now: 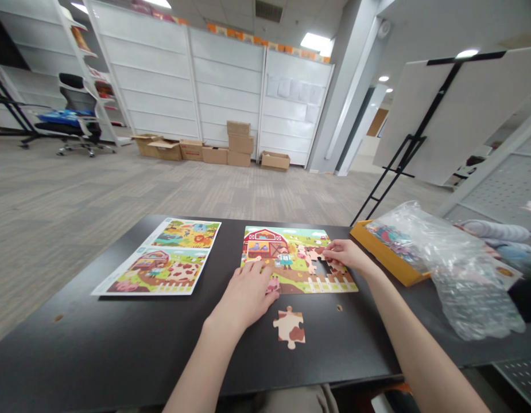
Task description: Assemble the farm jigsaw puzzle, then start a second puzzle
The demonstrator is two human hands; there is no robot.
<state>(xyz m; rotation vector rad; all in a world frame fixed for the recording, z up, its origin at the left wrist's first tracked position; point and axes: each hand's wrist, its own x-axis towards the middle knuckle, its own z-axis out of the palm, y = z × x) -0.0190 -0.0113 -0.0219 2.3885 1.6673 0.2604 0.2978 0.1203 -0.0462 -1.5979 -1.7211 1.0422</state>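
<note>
A farm-scene jigsaw puzzle (297, 284) lies on the black table, with a dark gap in its right half. My left hand (249, 289) rests flat on the puzzle's lower left part, fingers stretched and covering some of the picture. At the upper right edge of the gap, my right hand (346, 254) has its fingertips closed on a jigsaw piece (319, 252), which they partly hide. A loose jigsaw piece (290, 327), cream with brown patches, lies on the table in front of the puzzle, apart from both hands.
A printed picture sheet (164, 258) lies at the left of the black table (131, 350). On the right stands a yellow box (392, 261) of puzzle pieces, partly under clear plastic wrap (467, 287). Behind are cardboard boxes (239, 143) and an office chair (76, 115).
</note>
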